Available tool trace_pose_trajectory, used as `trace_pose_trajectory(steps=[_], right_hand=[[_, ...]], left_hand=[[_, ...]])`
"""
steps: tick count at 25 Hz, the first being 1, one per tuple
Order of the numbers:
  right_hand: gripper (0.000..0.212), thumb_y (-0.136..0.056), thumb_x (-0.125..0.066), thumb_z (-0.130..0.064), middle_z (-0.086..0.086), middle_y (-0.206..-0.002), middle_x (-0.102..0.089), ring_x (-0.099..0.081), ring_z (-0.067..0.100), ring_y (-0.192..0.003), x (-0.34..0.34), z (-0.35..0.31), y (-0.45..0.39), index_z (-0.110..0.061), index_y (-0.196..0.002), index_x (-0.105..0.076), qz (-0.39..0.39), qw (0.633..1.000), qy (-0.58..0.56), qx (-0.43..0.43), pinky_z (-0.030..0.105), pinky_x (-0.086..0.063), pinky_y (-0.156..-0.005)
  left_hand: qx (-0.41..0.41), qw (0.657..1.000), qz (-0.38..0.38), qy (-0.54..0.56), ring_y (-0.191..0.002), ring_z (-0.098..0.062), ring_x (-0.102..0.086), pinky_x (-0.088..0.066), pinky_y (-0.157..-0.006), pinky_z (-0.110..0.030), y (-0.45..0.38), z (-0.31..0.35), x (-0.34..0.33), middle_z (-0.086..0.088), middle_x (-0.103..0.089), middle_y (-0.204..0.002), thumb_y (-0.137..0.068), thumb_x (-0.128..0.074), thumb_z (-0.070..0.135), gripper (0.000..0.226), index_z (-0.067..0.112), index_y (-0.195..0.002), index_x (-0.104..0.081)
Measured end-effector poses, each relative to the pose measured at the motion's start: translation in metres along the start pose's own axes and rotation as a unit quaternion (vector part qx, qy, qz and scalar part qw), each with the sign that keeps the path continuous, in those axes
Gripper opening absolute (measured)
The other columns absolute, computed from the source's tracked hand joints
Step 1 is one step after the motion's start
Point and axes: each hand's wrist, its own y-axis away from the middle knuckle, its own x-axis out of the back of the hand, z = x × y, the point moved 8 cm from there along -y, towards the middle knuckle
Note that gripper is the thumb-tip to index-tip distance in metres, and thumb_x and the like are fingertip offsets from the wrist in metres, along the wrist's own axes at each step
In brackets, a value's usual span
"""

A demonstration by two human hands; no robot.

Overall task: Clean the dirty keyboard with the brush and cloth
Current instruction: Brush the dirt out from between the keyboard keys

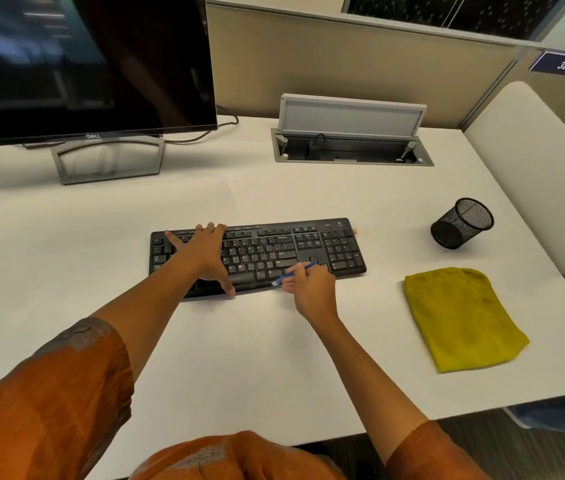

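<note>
The black keyboard (pixel 274 252) lies mid-desk. The left hand (pixel 205 252) presses flat on its left half, fingers spread. At its front edge the right hand (pixel 310 289) pinches a blue brush (pixel 295 271). A yellow cloth (pixel 461 317) lies right of the keyboard.

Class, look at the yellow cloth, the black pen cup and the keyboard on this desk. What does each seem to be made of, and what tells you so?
Yellow cloth: soft, matte fabric, probably microfibre; its surface looks fuzzy and its edges limp.
Pen cup: black metal wire mesh, apparently; its wall is a see-through grid.
Keyboard: black moulded plastic, mostly matte, with printed white legends.
</note>
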Motion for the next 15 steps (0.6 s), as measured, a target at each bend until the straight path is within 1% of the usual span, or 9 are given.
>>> trace_pose_trajectory(steps=[1, 2, 4, 5, 6, 9, 10, 13, 15], right_hand=[[0.033, -0.105, -0.043, -0.014, 0.014, -0.083, -0.075, -0.073, 0.021, -0.073, 0.001, 0.002, 0.000, -0.002, -0.090, -0.071, -0.002, 0.999, -0.033, -0.013, 0.032, -0.062, -0.073], [0.032, -0.105, -0.043, -0.014, 0.012, -0.080, -0.075, -0.073, 0.020, -0.072, 0.006, 0.002, 0.001, -0.003, -0.090, -0.070, 0.014, 0.998, -0.050, -0.020, 0.028, -0.062, -0.071], [0.033, -0.105, -0.043, -0.018, 0.006, -0.075, -0.072, -0.071, 0.018, -0.071, 0.018, 0.001, 0.003, -0.007, -0.089, -0.070, 0.068, 0.997, -0.020, -0.006, 0.027, -0.060, -0.069], [0.034, -0.106, -0.042, -0.020, 0.005, -0.075, -0.071, -0.071, 0.018, -0.072, 0.020, 0.000, 0.004, -0.009, -0.087, -0.069, 0.078, 0.997, 0.001, 0.006, 0.028, -0.060, -0.070], [0.035, -0.106, -0.042, -0.021, 0.005, -0.076, -0.071, -0.071, 0.018, -0.072, 0.017, -0.003, 0.005, -0.010, -0.086, -0.069, 0.066, 0.997, 0.015, 0.021, 0.030, -0.060, -0.070], [0.035, -0.106, -0.043, -0.020, 0.000, -0.073, -0.070, -0.069, 0.013, -0.070, 0.000, -0.008, 0.006, -0.007, -0.090, -0.070, -0.025, 0.999, 0.020, 0.044, 0.030, -0.061, -0.073], [0.035, -0.106, -0.042, -0.020, -0.001, -0.073, -0.069, -0.068, 0.012, -0.069, 0.001, -0.012, 0.006, -0.006, -0.091, -0.070, -0.029, 0.998, 0.013, 0.051, 0.029, -0.060, -0.073], [0.033, -0.107, -0.039, -0.023, 0.000, -0.078, -0.069, -0.067, 0.017, -0.072, 0.019, -0.027, 0.000, -0.011, -0.092, -0.065, 0.025, 0.992, 0.050, 0.109, 0.030, -0.055, -0.068], [0.028, -0.107, -0.038, -0.023, -0.004, -0.076, -0.065, -0.062, 0.017, -0.067, 0.016, -0.034, 0.001, -0.014, -0.089, -0.057, 0.006, 0.985, 0.105, 0.140, 0.031, -0.049, -0.061]], left_hand=[[-0.001, 1.000, 0.000, 0.001, -0.159, -0.029, 0.003, 0.011, -0.109, -0.082, 0.000, -0.001, -0.001, -0.004, -0.007, -0.172, -0.049, -0.099, 0.056, 0.151, 0.022, -0.163, -0.006], [-0.001, 1.000, 0.002, 0.003, -0.159, -0.028, 0.003, 0.011, -0.109, -0.083, 0.000, -0.001, -0.001, -0.003, -0.007, -0.172, -0.048, -0.099, 0.056, 0.151, 0.022, -0.163, -0.007], [-0.001, 1.000, 0.005, 0.007, -0.159, -0.028, 0.003, 0.011, -0.109, -0.083, 0.000, -0.002, -0.001, -0.003, -0.007, -0.172, -0.048, -0.099, 0.056, 0.151, 0.021, -0.163, -0.007], [0.000, 1.000, 0.004, 0.007, -0.159, -0.029, 0.003, 0.011, -0.109, -0.083, 0.000, -0.003, -0.001, -0.003, -0.007, -0.172, -0.049, -0.099, 0.056, 0.151, 0.021, -0.163, -0.007], [-0.001, 1.000, 0.002, 0.006, -0.159, -0.029, 0.003, 0.011, -0.108, -0.083, 0.000, -0.002, -0.001, -0.003, -0.007, -0.172, -0.049, -0.099, 0.056, 0.151, 0.021, -0.163, -0.007], [-0.001, 1.000, 0.003, 0.005, -0.159, -0.029, 0.002, 0.010, -0.109, -0.083, -0.001, -0.001, -0.001, -0.003, -0.009, -0.171, -0.048, -0.099, 0.056, 0.151, 0.021, -0.163, -0.007], [0.000, 1.000, 0.004, 0.005, -0.159, -0.028, 0.003, 0.010, -0.109, -0.083, -0.001, -0.002, -0.001, -0.003, -0.009, -0.171, -0.048, -0.099, 0.056, 0.151, 0.021, -0.163, -0.007], [-0.002, 1.000, 0.004, 0.008, -0.159, -0.028, 0.003, 0.010, -0.108, -0.083, -0.001, -0.001, -0.001, -0.003, -0.009, -0.171, -0.048, -0.099, 0.056, 0.151, 0.021, -0.163, -0.008], [-0.002, 1.000, 0.002, 0.009, -0.159, -0.029, 0.003, 0.011, -0.108, -0.083, 0.000, 0.000, -0.001, -0.003, -0.009, -0.171, -0.049, -0.099, 0.055, 0.150, 0.021, -0.163, -0.008]])
